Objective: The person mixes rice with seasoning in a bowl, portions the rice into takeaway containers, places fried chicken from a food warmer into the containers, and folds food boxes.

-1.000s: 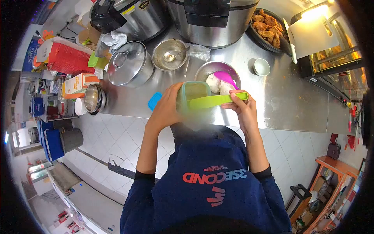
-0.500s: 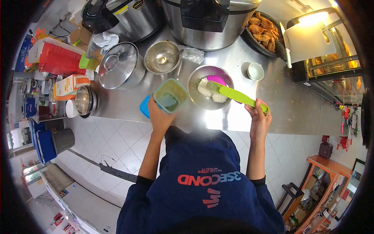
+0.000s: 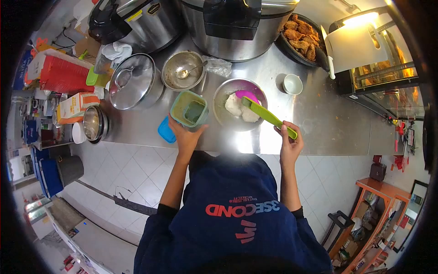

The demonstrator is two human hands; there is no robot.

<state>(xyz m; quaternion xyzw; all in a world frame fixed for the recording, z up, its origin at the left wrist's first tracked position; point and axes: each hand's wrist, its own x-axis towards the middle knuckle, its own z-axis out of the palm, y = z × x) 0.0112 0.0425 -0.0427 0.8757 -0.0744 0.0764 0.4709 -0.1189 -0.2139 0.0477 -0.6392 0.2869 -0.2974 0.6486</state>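
Observation:
My left hand (image 3: 187, 137) grips a translucent green plastic container (image 3: 203, 119) from below, its open top facing me. Something dark greenish shows inside, too unclear to name. A blue lid (image 3: 167, 129) lies on the counter just left of that hand. In my right hand (image 3: 290, 143), closed around the handle end, are lime-green tongs (image 3: 270, 118). Their far end reaches into a metal mixing bowl (image 3: 220, 115), over white lumps (image 3: 233, 105). A rounded magenta piece (image 3: 245, 94) is also in the bowl; whether it joins the tongs I cannot tell.
Behind stand two large steel cookers (image 3: 237, 43). A bowl with a spoon (image 3: 175, 82), a lidded pot (image 3: 132, 86) and stacked bowls (image 3: 93, 123) are leftward. A white cup (image 3: 292, 84), a pan of fried chicken (image 3: 299, 36) and a knife (image 3: 330, 64) are rightward.
My view has shifted slightly. The left hand has moved lower around the container, fingers now on both sides, and the container sits more upright. My right hand has drawn slightly nearer with the tongs.

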